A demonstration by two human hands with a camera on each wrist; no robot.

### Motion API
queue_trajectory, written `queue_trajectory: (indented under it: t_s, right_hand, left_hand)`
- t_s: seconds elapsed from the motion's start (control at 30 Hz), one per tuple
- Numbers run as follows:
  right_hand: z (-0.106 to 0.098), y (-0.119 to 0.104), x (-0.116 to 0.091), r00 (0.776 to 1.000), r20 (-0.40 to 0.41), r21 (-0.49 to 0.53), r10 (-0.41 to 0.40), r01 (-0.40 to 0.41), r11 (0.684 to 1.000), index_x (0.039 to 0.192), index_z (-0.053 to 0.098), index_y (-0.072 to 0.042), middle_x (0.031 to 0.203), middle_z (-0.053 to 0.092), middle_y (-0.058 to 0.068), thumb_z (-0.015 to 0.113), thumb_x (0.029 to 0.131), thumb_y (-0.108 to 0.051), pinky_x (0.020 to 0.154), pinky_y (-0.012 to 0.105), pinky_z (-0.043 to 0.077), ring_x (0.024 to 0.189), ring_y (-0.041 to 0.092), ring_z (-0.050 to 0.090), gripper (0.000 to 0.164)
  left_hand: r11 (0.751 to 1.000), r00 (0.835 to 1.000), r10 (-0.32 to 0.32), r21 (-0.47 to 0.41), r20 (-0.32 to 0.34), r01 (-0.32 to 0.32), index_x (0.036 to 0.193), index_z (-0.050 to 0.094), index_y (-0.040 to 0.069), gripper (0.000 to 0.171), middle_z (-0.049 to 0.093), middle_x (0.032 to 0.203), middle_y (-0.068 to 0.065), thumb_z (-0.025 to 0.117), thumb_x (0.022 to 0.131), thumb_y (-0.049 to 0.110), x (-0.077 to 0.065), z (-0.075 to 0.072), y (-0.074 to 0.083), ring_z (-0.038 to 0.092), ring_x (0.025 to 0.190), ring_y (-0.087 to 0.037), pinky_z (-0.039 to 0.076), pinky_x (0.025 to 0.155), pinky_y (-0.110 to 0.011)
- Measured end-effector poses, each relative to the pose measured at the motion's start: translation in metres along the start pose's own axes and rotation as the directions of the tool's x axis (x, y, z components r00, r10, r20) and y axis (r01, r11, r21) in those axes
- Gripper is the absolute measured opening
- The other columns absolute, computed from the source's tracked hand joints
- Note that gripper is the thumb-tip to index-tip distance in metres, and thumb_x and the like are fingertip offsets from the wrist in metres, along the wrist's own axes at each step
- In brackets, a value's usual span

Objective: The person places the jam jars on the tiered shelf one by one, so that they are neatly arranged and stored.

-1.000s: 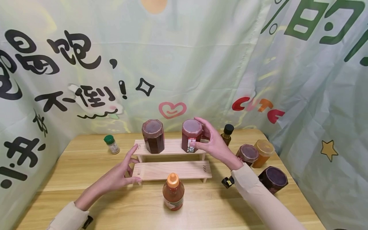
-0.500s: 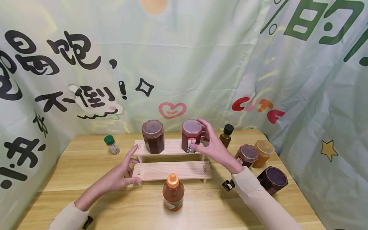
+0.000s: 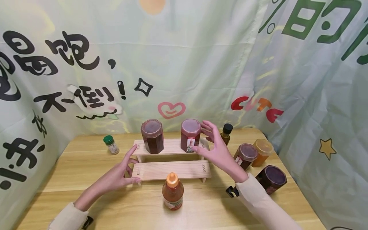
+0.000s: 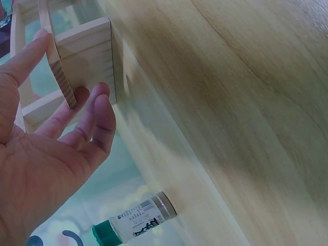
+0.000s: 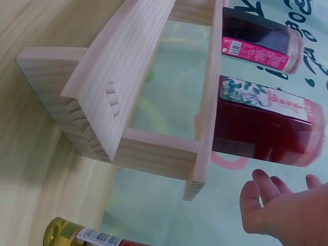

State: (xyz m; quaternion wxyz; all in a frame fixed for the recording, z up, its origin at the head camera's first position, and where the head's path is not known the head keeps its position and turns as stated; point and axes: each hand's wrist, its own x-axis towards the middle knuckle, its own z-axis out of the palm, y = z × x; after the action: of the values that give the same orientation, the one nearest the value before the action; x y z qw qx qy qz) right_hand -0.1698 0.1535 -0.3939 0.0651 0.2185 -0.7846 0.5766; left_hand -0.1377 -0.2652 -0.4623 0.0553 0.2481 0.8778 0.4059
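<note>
A two-step wooden rack (image 3: 172,170) stands mid-table. On its upper step are two dark red, faceted jars, a left jar (image 3: 152,137) and a right jar (image 3: 190,135) with a red and white label. My left hand (image 3: 119,174) holds the rack's left end, thumb at the lower step's front corner and index finger at the upper step. Beside the right jar is my right hand (image 3: 217,151), fingers spread and holding nothing. In the right wrist view a gap shows between its fingertips and the jar (image 5: 269,123).
An orange-capped sauce bottle (image 3: 172,193) stands before the rack. Left is a green-capped shaker (image 3: 111,145). To the right are a black-capped bottle (image 3: 226,134), a dark jar (image 3: 245,156), an amber jar (image 3: 262,152) and another dark jar (image 3: 271,179). A printed curtain (image 3: 201,64) hangs behind.
My right hand has let go of the right jar and moved a little to the right, its fingers spreading. The jar stays on the upper step. My left hand has not moved.
</note>
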Motion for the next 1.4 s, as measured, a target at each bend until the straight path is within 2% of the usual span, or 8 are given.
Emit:
queue_trajectory:
  t_s: [0.3,0.5,0.6,0.7,0.87,1.03,1.2,1.4]
  right_hand:
    - [-0.012,-0.013,-0.016,0.999,-0.048,0.027,-0.025,0.026,0.999,0.166,0.034,-0.022,0.166,0.041,0.001,0.084,0.097,-0.018,0.122,0.058,0.031,0.153,0.025,0.044,0.084]
    - [-0.019,-0.022,-0.028,0.996,-0.079,0.004,-0.031,0.032,0.999,0.163,0.036,-0.022,0.164,0.044,-0.001,0.083,0.098,-0.013,0.12,0.059,0.032,0.152,0.025,0.045,0.08]
    - [-0.024,-0.026,-0.035,0.994,-0.103,-0.014,-0.035,0.034,0.999,0.162,0.037,-0.019,0.163,0.045,0.0,0.082,0.098,-0.008,0.12,0.053,0.036,0.151,0.025,0.047,0.079]
    - [-0.029,-0.03,-0.042,0.992,-0.119,-0.022,-0.038,0.036,0.999,0.162,0.037,-0.013,0.163,0.045,0.001,0.081,0.098,-0.004,0.119,0.041,0.04,0.15,0.026,0.048,0.079]
    - [-0.04,-0.033,-0.054,0.989,-0.14,-0.035,-0.037,0.032,0.999,0.161,0.039,-0.006,0.162,0.046,0.005,0.08,0.098,0.0,0.116,0.028,0.04,0.149,0.028,0.049,0.075]
    - [-0.051,-0.033,-0.068,0.985,-0.171,-0.04,0.001,-0.008,0.999,0.161,0.041,-0.01,0.163,0.046,0.012,0.078,0.1,0.0,0.115,0.022,0.038,0.149,0.025,0.048,0.071]
    - [-0.06,-0.032,-0.087,0.972,-0.232,-0.11,0.019,-0.045,0.993,0.162,0.041,-0.012,0.161,0.048,0.004,0.078,0.099,0.0,0.11,0.019,0.041,0.146,0.017,0.05,0.074]
    - [-0.071,-0.03,-0.106,0.963,-0.271,-0.144,-0.005,-0.036,0.989,0.161,0.042,-0.009,0.157,0.05,0.005,0.077,0.097,0.008,0.107,0.019,0.042,0.143,0.017,0.053,0.075]
  left_hand:
    - [1.0,1.0,-0.007,0.008,0.007,0.007,0.177,0.0,0.022,0.128,0.068,0.135,-0.023,0.094,0.09,0.024,0.004,-0.001,0.001,0.065,0.081,-0.014,0.056,0.065,-0.032]
    - [1.0,1.0,-0.02,0.017,0.01,0.019,0.177,-0.001,0.024,0.129,0.069,0.134,-0.022,0.094,0.09,0.023,0.005,-0.001,-0.001,0.066,0.081,-0.013,0.058,0.066,-0.032]
    - [1.0,1.0,-0.021,0.018,0.009,0.021,0.177,-0.001,0.024,0.129,0.069,0.134,-0.022,0.094,0.09,0.023,0.005,0.0,-0.002,0.066,0.081,-0.013,0.058,0.067,-0.032]
    - [1.0,1.0,-0.013,0.019,0.01,0.013,0.177,-0.001,0.023,0.129,0.069,0.134,-0.023,0.094,0.09,0.023,0.004,0.0,-0.002,0.066,0.081,-0.013,0.058,0.067,-0.033]
    - [1.0,1.0,-0.008,0.03,0.004,0.008,0.177,-0.001,0.023,0.129,0.07,0.134,-0.023,0.094,0.089,0.023,0.003,0.0,-0.002,0.066,0.081,-0.012,0.058,0.067,-0.032]
    - [1.0,1.0,0.0,0.031,0.002,0.0,0.177,-0.001,0.021,0.129,0.069,0.134,-0.025,0.094,0.09,0.023,0.001,0.0,-0.002,0.066,0.08,-0.012,0.058,0.065,-0.032]
    - [1.0,1.0,-0.009,0.023,0.009,0.009,0.177,0.0,0.023,0.129,0.069,0.135,-0.023,0.094,0.089,0.026,0.001,0.001,-0.003,0.066,0.08,-0.013,0.058,0.064,-0.032]
    - [1.0,1.0,-0.001,0.028,0.008,0.001,0.177,0.0,0.022,0.128,0.07,0.133,-0.022,0.094,0.089,0.026,0.002,0.001,-0.002,0.066,0.079,-0.012,0.057,0.064,-0.032]
